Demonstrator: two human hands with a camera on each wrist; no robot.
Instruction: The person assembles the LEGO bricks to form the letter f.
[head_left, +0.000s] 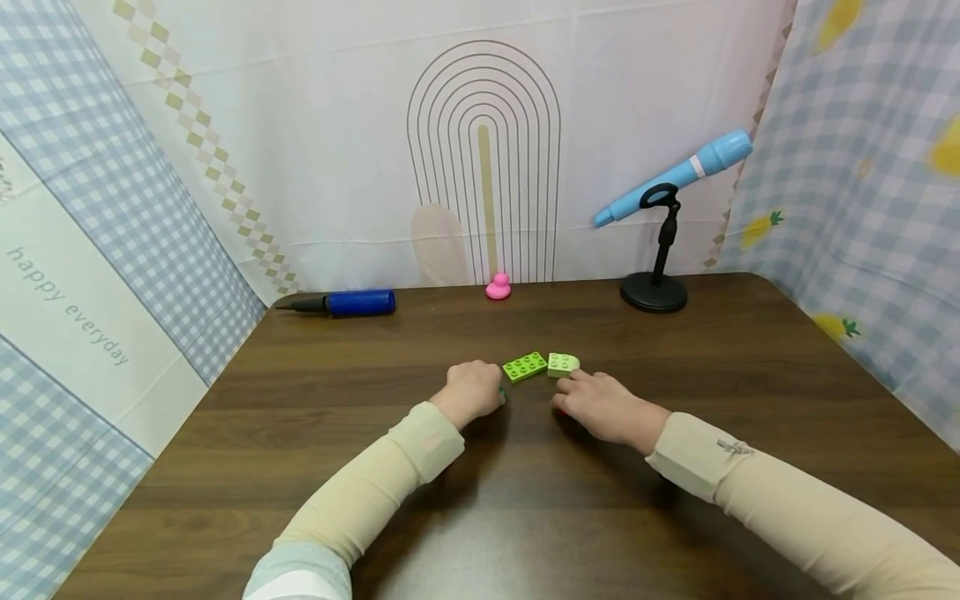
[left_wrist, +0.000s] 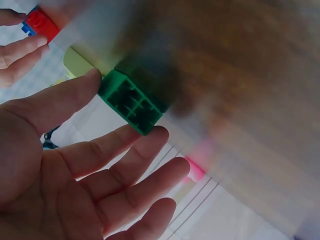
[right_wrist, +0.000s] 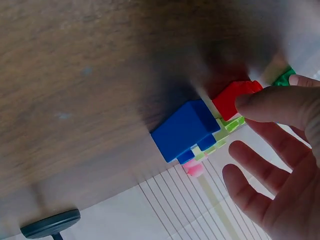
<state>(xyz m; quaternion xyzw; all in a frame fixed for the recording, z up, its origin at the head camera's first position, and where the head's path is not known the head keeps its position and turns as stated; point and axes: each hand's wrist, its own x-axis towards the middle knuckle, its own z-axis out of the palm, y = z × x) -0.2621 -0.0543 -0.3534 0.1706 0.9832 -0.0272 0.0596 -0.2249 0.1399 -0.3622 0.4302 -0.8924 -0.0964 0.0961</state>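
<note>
Arranging, looks like: left hand (head_left: 471,390) pinches green brick (left_wrist: 131,101), fingers splayed; right hand (head_left: 606,408) pinches red brick (right_wrist: 228,99); next probably needs lining up with 12-o'clock lime plate (head_left: 525,367).

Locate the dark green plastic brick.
Left wrist view, left of centre: the left hand pinches the dark green brick, pictured beside the pale-green rounded plastic brick.

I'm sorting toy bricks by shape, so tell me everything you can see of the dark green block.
The dark green block is boxy and looks like plastic. Its open, hollow face, divided by thin ribs, shows in the left wrist view; the opposite face is hidden, so I can't tell whether it has studs. The left hand pinches it by its edges, low over the table. Its exact tilt, and whether it touches the tabletop, can't be made out.
</note>
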